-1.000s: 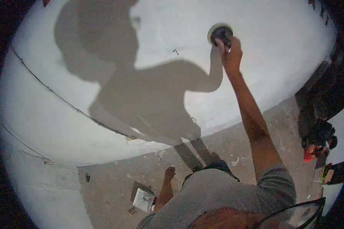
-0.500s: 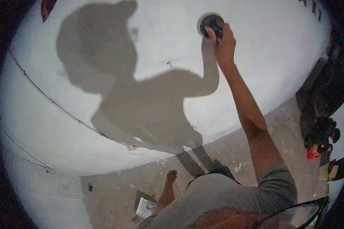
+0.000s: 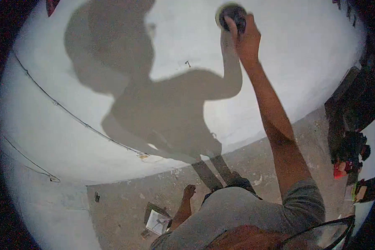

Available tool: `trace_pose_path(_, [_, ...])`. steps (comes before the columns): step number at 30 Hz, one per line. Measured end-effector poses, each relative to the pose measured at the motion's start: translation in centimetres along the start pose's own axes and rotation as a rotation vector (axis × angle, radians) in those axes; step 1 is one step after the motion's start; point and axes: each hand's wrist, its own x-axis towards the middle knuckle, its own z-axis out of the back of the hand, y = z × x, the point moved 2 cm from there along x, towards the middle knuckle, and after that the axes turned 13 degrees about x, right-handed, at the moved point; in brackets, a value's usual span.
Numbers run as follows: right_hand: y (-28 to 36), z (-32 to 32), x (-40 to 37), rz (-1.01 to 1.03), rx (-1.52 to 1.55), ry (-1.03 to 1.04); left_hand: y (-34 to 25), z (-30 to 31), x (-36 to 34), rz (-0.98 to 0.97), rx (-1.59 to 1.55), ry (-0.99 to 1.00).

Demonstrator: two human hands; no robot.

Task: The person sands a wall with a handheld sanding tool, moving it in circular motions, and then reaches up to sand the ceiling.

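My right hand [image 3: 246, 35] is raised high at the upper right, its fingers wrapped round a dark round object [image 3: 233, 17] that is against the white wall [image 3: 187, 25]. A pale rim shows along the object's left side. Low down beside my body, my left hand [image 3: 189, 191] hangs with its fingers curled; whatever it may hold is too small to make out. A small hook [image 3: 188, 63] sticks out of the wall left of my right forearm.
A cable [image 3: 71, 114] runs down the wall to a small fitting [image 3: 143, 155]. On the floor [image 3: 125, 208] stands a white-topped item [image 3: 158, 221] near my left arm. Dark and red items [image 3: 341, 168] lie at the right. My shadow covers the wall's middle.
The wall and my right hand with the round object sit slightly higher in view. The object stays in my grip against the wall.
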Motion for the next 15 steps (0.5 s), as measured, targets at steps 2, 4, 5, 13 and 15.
trace_pose_path(2, [-1.4, 0.2, -6.0, -0.07, -0.039, 0.006, 0.8, 0.7, -0.4, 0.124, 0.677, 0.288])
trace_pose_path(4, [-1.6, 0.1, -8.6, -0.067, -0.084, 0.031, 0.8, 1.5, -1.7, -0.153, 0.635, -0.196])
trace_pose_path(5, [-1.5, -0.1, -8.9, -0.088, -0.07, 0.006, 0.6, 1.6, -2.1, -0.148, 0.634, -0.198])
trace_pose_path(13, [2.4, -1.5, -4.8, -0.027, -0.069, 0.122, -0.1, 0.6, -1.7, -0.126, -0.225, -0.224])
trace_pose_path(15, [2.3, -1.5, -8.2, -0.082, -0.082, 0.177, -0.5, 0.6, -1.4, -0.073, -0.276, -0.256])
